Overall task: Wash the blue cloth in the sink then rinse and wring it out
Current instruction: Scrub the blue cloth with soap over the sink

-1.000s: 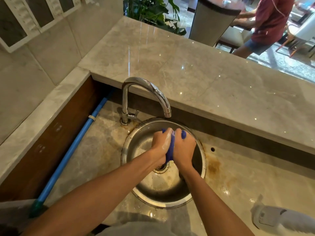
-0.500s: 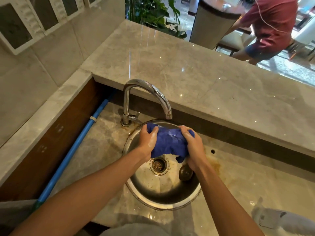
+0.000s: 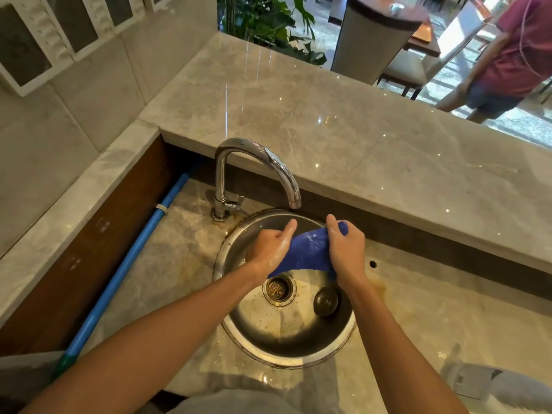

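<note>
Blue cloth (image 3: 309,249) is stretched in a bunched roll between both hands, held above the round steel sink (image 3: 239,330) just near of the faucet (image 3: 260,162) spout. Soapy suds streak the left hand (image 3: 273,249), which is closed around the cloth's left end with the thumb raised; the right hand (image 3: 348,249) is clenched over the right end. Below, the drain strainer (image 3: 279,288) and a dark stopper (image 3: 325,300) sit in the basin.
</note>
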